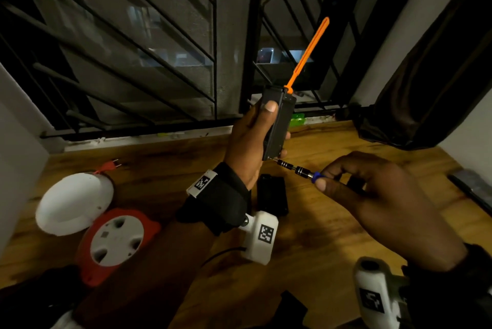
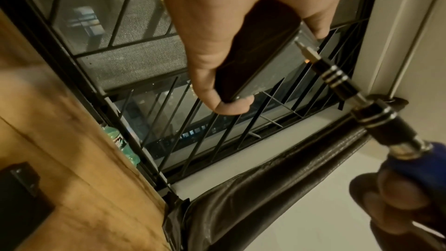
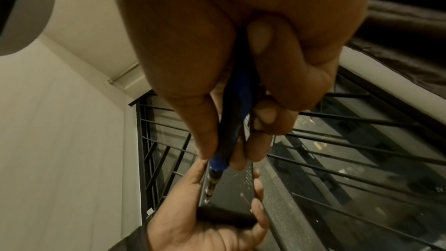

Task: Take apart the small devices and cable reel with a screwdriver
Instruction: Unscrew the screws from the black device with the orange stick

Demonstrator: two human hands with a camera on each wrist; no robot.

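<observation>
Gripping black device (image 1: 277,126) above table edge (image 1: 186,139), left hand (image 1: 250,139); right hand (image 1: 372,190) pinching screwdriver (image 1: 298,169).

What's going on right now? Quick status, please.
Left hand grips black device, held up off the table. Right hand pinches screwdriver, tip at a screw near the device's lower corner. Nothing blocking.

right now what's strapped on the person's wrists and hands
Both hands are bare. The left wrist wears a black fabric strap with a small white tag bearing a black square code. A white boxy camera housing with another square code hangs from it, and a thin black cable runs from it. The right wrist carries a similar white housing with its own code.
</observation>
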